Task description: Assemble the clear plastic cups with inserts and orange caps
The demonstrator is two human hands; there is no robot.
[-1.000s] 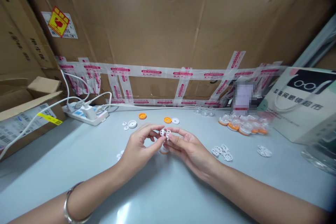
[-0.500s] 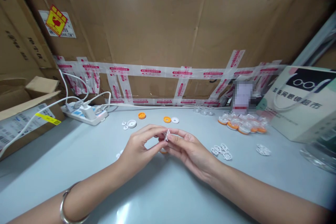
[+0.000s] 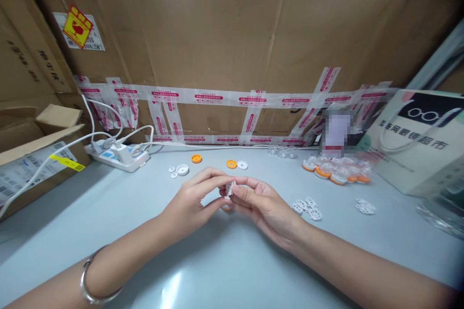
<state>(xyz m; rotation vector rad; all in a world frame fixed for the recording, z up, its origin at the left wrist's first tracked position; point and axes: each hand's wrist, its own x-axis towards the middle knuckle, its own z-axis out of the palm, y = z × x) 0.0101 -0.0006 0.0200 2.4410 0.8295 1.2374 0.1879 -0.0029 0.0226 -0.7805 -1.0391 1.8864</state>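
My left hand (image 3: 190, 203) and my right hand (image 3: 264, 207) meet over the middle of the table. Between their fingertips is a small white plastic piece (image 3: 229, 188) with openings in it, partly covered by the fingers. Both hands pinch it, the left from its left side and the right from its right side. Just below the fingers an orange rim (image 3: 226, 208) shows, mostly hidden; I cannot tell whether it is held or lies on the table. To the right of my right hand lie several white spoked discs (image 3: 308, 207).
Orange caps (image 3: 196, 159) and white round parts (image 3: 182, 170) lie beyond the hands. Clear-and-orange round pieces (image 3: 337, 174) are heaped at the back right, beside a paper bag (image 3: 416, 149). A power strip (image 3: 119, 157) and an open carton (image 3: 39, 169) stand left. A large cardboard box (image 3: 217, 34) backs the table.
The white piece has turned between my fingers and shows more of its face. Small white bits beside my left wrist no longer show. Both hands stay in nearly the same place.
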